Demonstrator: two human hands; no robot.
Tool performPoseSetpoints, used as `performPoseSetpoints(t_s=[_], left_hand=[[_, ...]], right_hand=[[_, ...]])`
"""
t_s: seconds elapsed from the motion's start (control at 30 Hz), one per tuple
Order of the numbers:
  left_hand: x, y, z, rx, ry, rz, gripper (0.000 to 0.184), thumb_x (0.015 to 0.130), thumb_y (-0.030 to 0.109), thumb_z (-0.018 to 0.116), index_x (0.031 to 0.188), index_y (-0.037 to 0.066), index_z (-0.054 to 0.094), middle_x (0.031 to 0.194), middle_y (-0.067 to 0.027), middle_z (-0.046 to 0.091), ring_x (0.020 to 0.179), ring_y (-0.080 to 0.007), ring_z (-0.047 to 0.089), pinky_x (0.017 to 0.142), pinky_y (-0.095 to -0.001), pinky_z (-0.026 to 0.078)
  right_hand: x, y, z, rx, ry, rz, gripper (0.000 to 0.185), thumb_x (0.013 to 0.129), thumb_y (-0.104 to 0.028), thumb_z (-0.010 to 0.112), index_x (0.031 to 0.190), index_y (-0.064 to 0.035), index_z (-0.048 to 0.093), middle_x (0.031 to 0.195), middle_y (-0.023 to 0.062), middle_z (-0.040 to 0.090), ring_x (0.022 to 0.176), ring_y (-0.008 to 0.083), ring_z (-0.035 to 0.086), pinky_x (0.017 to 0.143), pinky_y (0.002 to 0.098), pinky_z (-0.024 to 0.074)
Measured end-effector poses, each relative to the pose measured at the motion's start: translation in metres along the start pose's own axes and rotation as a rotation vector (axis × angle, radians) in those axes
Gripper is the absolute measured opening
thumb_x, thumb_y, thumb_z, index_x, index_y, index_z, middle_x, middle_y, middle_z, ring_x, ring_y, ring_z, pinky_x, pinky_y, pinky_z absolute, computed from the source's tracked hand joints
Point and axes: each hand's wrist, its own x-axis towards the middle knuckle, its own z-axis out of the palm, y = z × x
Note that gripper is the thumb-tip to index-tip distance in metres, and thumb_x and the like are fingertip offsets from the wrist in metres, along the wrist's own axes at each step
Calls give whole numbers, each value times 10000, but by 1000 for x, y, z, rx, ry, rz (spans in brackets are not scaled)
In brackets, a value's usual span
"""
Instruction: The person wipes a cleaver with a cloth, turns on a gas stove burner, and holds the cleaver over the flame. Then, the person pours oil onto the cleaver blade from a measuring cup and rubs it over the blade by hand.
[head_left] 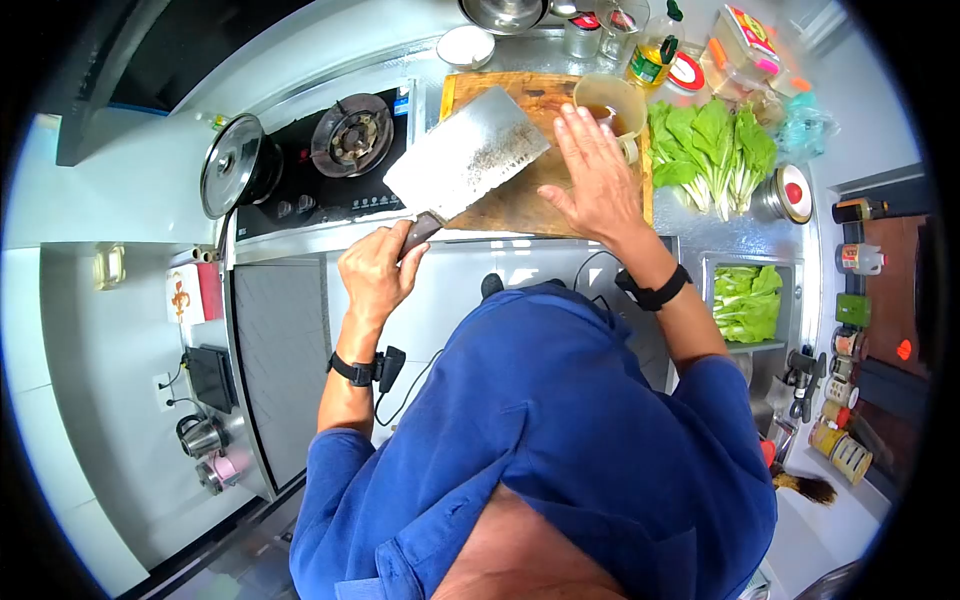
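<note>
My left hand (377,268) is closed around the dark handle of a broad cleaver (460,160). Its wide blade is held flat over the wooden cutting board (505,212), with dark specks across the side nearer the right. Over the right part of the board, my right hand (600,180) is open with its fingers stretched out and thumb apart. Its fingertips overlap a clear plastic jug (612,92) of brown liquid; I cannot tell whether they touch it. Leafy greens (712,150) lie on the counter to the right of that hand.
A gas burner (352,137) and a lidded pot (236,168) are at left. More greens (748,305) sit in the sink (706,268) at right. Behind the board stand a white bowl (465,47), an oil bottle (652,60) and jars (582,37). A can (790,193) stands near the greens.
</note>
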Motion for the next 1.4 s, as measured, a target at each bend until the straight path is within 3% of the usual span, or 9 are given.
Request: performPoseSetpoints(t_s=[0.1,0.27,0.5,0.67,0.8,1.07,1.17,1.3,1.4], left_hand=[[3,13,0,14,-14,-17,352,765,208,818,1061,66,689,736,-77,641,622,-254,628,579,-350,491],[11,34,4,-16,24,-34,350,762,188,820,1055,48,687,729,-88,642,612,-253,626,581,-343,495],[10,50,3,30,49,-29,341,773,168,818,1054,31,681,720,-90,636,583,-245,607,560,-336,484],[17,63,4,40,37,-52,339,780,172,815,1057,30,681,722,-92,637,577,-243,602,556,-336,482],[16,65,7,62,55,-38,347,782,198,814,1065,47,680,719,-78,627,583,-237,606,554,-339,477],[27,75,11,53,62,-42,335,785,184,811,1066,48,688,737,-86,645,589,-240,611,561,-340,484],[26,73,10,65,64,-53,332,786,182,811,1066,52,689,736,-83,644,590,-236,612,560,-340,483],[23,71,8,69,65,-50,330,787,176,811,1068,52,689,734,-82,641,590,-234,611,557,-339,480],[24,74,9,56,54,-67,332,789,173,810,1071,49,688,734,-88,642,592,-240,612,561,-341,484]], right_hand=[[0,-12,-16,39,10,-89,865,944,-640,469,1530,-15,349,1602,178,328,1486,347,304,1216,491,229],[-14,-44,-1,278,-68,-274,844,939,-653,459,1518,-42,397,1584,155,375,1485,320,320,1215,507,224],[-14,-2,-11,172,-16,-111,833,959,-641,453,1537,-49,362,1604,152,341,1504,316,281,1220,501,214],[-19,-15,-9,320,-46,-261,826,952,-651,460,1505,-39,420,1586,147,374,1485,316,317,1209,490,242],[-15,0,-11,198,35,-117,821,949,-628,486,1512,-36,407,1585,157,373,1481,319,324,1209,498,232],[-26,-35,2,328,23,-293,803,916,-601,545,1476,-31,463,1568,143,409,1471,308,342,1215,497,221],[-21,-9,1,220,40,-176,790,912,-571,571,1508,-72,424,1580,118,394,1488,298,319,1207,504,233],[-15,22,-5,138,142,-71,763,961,-601,482,1503,-66,432,1569,126,410,1473,300,345,1204,522,237],[-18,4,-5,186,102,-128,774,954,-609,491,1493,-55,440,1558,124,424,1460,302,365,1201,528,241]])
